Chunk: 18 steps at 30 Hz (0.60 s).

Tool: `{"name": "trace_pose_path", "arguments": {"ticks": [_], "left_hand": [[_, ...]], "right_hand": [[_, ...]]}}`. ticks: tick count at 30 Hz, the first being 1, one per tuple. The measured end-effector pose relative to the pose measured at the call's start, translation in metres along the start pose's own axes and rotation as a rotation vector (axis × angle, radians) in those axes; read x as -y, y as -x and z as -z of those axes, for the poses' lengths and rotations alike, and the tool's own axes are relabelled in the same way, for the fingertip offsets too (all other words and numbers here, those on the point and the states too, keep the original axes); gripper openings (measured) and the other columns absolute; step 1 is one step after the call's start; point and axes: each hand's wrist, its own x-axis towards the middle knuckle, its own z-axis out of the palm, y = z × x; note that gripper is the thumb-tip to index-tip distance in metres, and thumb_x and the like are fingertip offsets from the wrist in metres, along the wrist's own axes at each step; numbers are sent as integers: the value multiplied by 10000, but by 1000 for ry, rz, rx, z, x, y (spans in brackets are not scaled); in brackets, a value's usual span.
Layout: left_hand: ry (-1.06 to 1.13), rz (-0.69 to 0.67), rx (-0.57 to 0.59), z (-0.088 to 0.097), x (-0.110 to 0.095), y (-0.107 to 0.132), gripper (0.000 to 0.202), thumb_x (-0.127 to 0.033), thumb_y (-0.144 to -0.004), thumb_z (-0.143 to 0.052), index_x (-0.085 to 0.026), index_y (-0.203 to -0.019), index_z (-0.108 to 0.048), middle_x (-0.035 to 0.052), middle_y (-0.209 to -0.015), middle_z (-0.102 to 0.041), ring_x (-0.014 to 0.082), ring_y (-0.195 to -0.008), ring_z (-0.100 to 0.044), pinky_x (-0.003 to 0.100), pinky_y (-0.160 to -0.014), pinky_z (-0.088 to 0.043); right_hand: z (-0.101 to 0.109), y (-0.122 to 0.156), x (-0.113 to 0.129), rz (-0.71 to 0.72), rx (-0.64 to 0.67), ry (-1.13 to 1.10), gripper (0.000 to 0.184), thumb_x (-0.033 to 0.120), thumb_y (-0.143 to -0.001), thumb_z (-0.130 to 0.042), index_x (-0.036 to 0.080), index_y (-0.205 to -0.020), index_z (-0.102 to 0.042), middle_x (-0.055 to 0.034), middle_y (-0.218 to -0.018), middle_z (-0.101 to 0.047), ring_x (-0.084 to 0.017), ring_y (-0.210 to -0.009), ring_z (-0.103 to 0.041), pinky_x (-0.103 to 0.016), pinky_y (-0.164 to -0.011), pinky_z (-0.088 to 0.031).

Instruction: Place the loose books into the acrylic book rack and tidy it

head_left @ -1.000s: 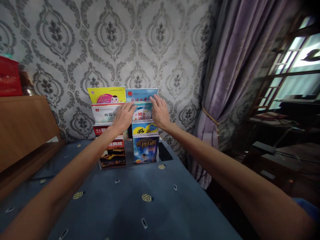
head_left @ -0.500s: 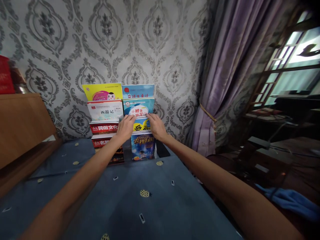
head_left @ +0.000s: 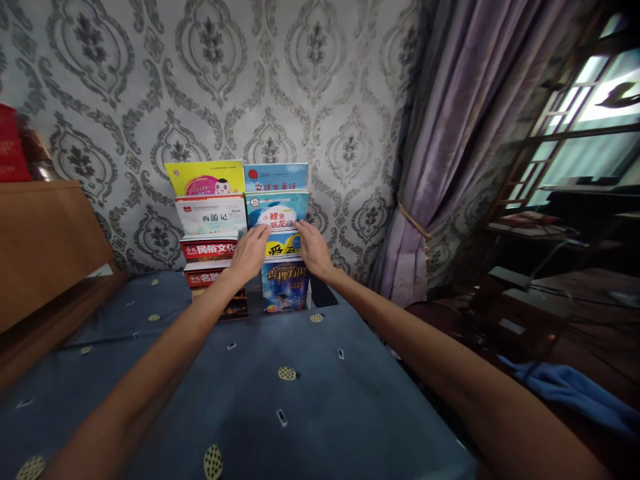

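Two columns of children's books stand in tiers on the bed-like surface, against the wall. In the right column, a yellow-and-blue book (head_left: 283, 245) sits between a teal book (head_left: 277, 208) behind it and a dark blue book (head_left: 285, 287) in front. My left hand (head_left: 251, 252) is closed at its left edge, fingertips by the upper corner. Opposite, my right hand (head_left: 315, 251) grips the right edge. My left forearm partly covers the red books (head_left: 209, 249) of the left column, below a white book (head_left: 213, 215) and a yellow one (head_left: 205, 175).
A dark flat object (head_left: 323, 294) lies right of the books on the blue patterned cloth (head_left: 250, 393). A wooden cabinet (head_left: 50, 247) stands at left. On the right hangs a tied purple curtain (head_left: 425, 220); beyond the cloth's edge lies a blue fabric (head_left: 575, 393).
The view has tilted slightly, so the books sit a little higher in it. Both hands stay at the yellow-and-blue book's sides, their fingers slightly straighter.
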Motion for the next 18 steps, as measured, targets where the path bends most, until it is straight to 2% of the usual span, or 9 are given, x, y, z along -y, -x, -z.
{"name": "trace_pose_path", "arguments": {"ticks": [3,6,10,13,18], "left_hand": [[22,-17,-43,7,-8,20,464,-49,-952,-365,-110,-1385,-521,154,-1455,-541,262,-1334,-501,438,-1106,-416],[15,-69,-17,8,-20,51,485,-45,-949,-346,-129,-1390,-529,161,-1481,-519,271,-1381,-469,489,-1147,-370],[14,-127,68,-4,-32,85,537,-29,-925,-337,-115,-1433,-491,174,-1489,-511,269,-1394,-470,488,-1163,-360],[15,-100,59,-16,-33,91,566,-22,-915,-321,-91,-1461,-454,184,-1515,-477,275,-1423,-435,485,-1163,-368],[10,-59,7,-29,-33,85,562,-10,-910,-311,-73,-1445,-470,196,-1482,-511,274,-1412,-451,474,-1168,-372]], "right_hand": [[6,23,7,-19,-75,-102,511,146,-956,-349,173,-1449,-481,-136,-1510,-488,-245,-1412,-426,-516,-1178,-361],[8,65,19,-70,-138,-138,513,216,-995,-332,171,-1502,-395,-149,-1571,-405,-245,-1460,-366,-533,-1192,-337],[0,115,28,-70,-76,-103,544,197,-998,-303,190,-1540,-344,-143,-1580,-393,-250,-1467,-365,-535,-1185,-356],[-9,123,26,-48,-40,-84,581,165,-984,-307,154,-1565,-297,-164,-1604,-344,-262,-1493,-314,-534,-1198,-339],[-20,110,19,-63,-38,-95,645,124,-958,-302,177,-1595,-212,-137,-1621,-321,-255,-1507,-283,-540,-1213,-318]]}}
